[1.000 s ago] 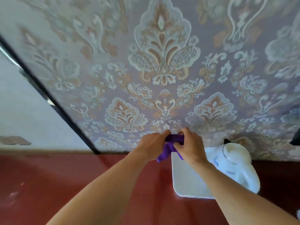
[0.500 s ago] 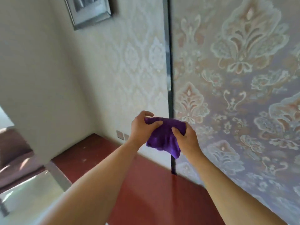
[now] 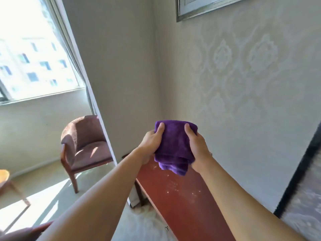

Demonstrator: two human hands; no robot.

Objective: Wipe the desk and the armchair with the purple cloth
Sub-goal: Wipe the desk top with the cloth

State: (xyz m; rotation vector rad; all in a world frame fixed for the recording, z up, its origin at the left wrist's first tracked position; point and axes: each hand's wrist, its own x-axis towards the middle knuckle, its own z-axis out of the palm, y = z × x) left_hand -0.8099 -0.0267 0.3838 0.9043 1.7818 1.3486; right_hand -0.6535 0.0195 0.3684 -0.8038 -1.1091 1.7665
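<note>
Purple cloth (image 3: 173, 145): you are holding it folded in mid-air above the red-brown desk (image 3: 175, 193), left hand (image 3: 152, 141) and right hand (image 3: 197, 145) each pinching a side, thumbs on top. Desk: pale specks, probably dust, are showing; lower the pad flat and sweep overlapping strokes. Armchair (image 3: 85, 146): well apart, by the window (image 3: 34, 54).

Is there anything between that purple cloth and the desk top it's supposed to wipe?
Nothing visible. Both hands, left and right, hold the purple cloth in the air above the red-brown desk, which shows only pale specks.
</note>
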